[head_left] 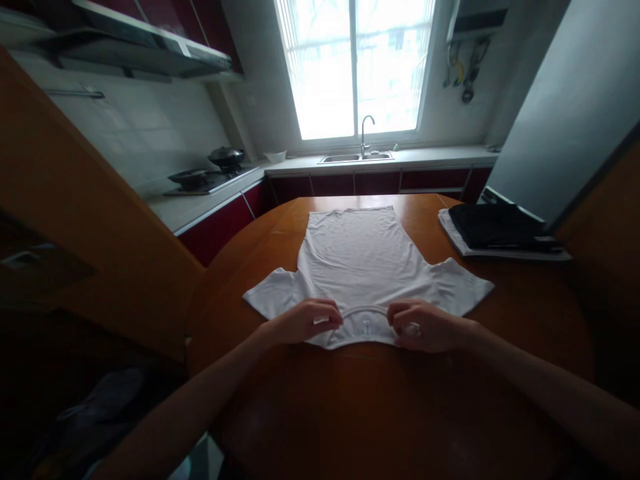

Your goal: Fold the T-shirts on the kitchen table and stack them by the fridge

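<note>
A white short-sleeved T-shirt (357, 253) lies spread on the round wooden table, its hem toward the window and its neckline toward me. Both sleeves stick out to the sides, and light wrinkles cross the body. My left hand (313, 321) pinches the collar at the left side of the neck opening. At the right side of that opening, my right hand (419, 325) has its fingers closed on the collar too. Between the two hands, the inner back of the neck shows with a small pale mark on it.
Folded clothes (500, 230), black on top of white, lie stacked at the table's right. The wooden table (380, 407) has a curved edge. Beyond it are a sink (343, 159), a stove with pans (227, 157) and a fridge-like grey panel (565, 100).
</note>
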### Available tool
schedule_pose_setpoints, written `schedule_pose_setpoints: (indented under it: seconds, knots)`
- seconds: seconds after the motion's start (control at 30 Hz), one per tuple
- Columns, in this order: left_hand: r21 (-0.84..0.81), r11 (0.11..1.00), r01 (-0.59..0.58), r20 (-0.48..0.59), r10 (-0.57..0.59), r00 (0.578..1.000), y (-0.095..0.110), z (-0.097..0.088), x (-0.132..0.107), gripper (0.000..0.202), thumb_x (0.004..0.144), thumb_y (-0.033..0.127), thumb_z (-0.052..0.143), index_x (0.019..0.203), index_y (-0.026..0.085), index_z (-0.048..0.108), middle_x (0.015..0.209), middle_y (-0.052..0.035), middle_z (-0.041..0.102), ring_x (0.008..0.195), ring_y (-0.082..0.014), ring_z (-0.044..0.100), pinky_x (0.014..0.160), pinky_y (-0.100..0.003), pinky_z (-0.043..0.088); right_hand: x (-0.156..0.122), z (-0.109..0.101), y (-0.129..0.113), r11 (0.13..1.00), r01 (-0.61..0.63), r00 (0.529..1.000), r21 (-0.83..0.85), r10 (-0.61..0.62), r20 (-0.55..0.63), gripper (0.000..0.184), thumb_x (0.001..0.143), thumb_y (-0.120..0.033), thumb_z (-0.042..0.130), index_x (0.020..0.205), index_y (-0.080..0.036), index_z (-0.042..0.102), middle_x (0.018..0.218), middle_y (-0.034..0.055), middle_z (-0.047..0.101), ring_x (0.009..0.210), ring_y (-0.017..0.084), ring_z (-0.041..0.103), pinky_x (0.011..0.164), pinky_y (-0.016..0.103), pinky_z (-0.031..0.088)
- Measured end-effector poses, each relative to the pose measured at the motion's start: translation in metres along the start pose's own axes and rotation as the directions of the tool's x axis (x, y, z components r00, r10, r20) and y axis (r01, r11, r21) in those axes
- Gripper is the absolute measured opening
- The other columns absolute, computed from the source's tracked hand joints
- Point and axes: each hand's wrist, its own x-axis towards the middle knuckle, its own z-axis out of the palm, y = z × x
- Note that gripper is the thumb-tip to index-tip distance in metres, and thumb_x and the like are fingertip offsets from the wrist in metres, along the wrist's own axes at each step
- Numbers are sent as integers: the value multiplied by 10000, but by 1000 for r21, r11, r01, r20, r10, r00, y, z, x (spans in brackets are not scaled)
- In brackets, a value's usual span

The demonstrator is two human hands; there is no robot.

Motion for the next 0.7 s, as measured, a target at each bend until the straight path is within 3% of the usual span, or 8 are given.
schedule_pose_setpoints:
  seconds: [0.03, 0.1, 0.13, 0.23, 0.33, 0.47, 0.63, 0.7]
  knots:
    - [50, 998, 38, -133, -31, 991, -9, -3, -1, 273, 1036, 352, 492, 1010, 181, 703, 1008, -82, 706, 912, -171, 667, 825, -264, 510, 1, 1, 6, 999, -21, 997, -31, 18, -71, 128, 933, -243, 607, 815, -209, 643, 960, 46, 665, 861, 167, 606, 796, 289, 485]
    - [190, 968, 164, -367, -85, 926, -36, -11, -8, 312, 1045, 364, 442, 1081, 187, 696, 1097, -97, 700, 1026, -198, 660, 929, -312, 505, 1, 2, 24, 986, -102, 968, -131, 68, -243, 185, 990, -273, 514, 918, -210, 673, 1032, 85, 676, 957, 205, 618, 875, 340, 496]
    - [255, 936, 244, -434, -114, 894, -51, -16, -12, 339, 1046, 371, 415, 1150, 191, 684, 1165, -106, 688, 1106, -214, 641, 995, -342, 485, 0, 1, 36, 967, -171, 941, -191, 103, -323, 215, 1002, -283, 479, 990, -209, 681, 1079, 105, 676, 1018, 228, 615, 926, 375, 491]
    - [369, 760, 535, -516, -311, 798, -94, -23, -31, 504, 1040, 443, 365, 1429, 168, 529, 1449, -161, 545, 1371, -290, 482, 1145, -470, 368, -7, 0, 70, 826, -459, 835, -328, 274, -478, 370, 992, -365, 453, 1277, -199, 620, 1324, 155, 609, 1243, 308, 542, 1071, 491, 422]
    - [418, 569, 708, -513, -495, 702, -118, -19, -49, 647, 1037, 536, 317, 1571, 172, 351, 1604, -194, 352, 1495, -385, 285, 1168, -606, 260, -17, 4, 91, 640, -683, 716, -353, 492, -495, 612, 983, -500, 413, 1485, -154, 465, 1544, 192, 436, 1444, 372, 358, 1150, 565, 323]
    - [441, 463, 769, -552, -536, 639, -118, -8, -65, 708, 1023, 616, 271, 1607, 216, 293, 1662, -188, 217, 1508, -461, 197, 1152, -664, 224, -25, 15, 95, 526, -773, 634, -354, 626, -454, 742, 991, -606, 297, 1544, -121, 399, 1627, 201, 308, 1520, 387, 209, 1203, 580, 211]
    - [349, 370, 861, -610, -607, 509, -101, -5, -69, 785, 1006, 658, 242, 1576, 133, 364, 1623, -262, 265, 1476, -524, 224, 1112, -725, 230, -29, 18, 87, 491, -795, 607, -357, 640, -472, 739, 985, -629, 313, 1522, -140, 449, 1624, 211, 310, 1516, 404, 217, 1180, 620, 230]
    - [344, 406, 847, -622, -577, 530, -92, -7, -64, 767, 1020, 622, 238, 1559, 97, 387, 1617, -256, 286, 1484, -501, 227, 1126, -704, 246, -27, 16, 81, 527, -767, 640, -367, 583, -501, 687, 996, -587, 337, 1497, -139, 480, 1623, 213, 308, 1521, 398, 207, 1174, 643, 228]
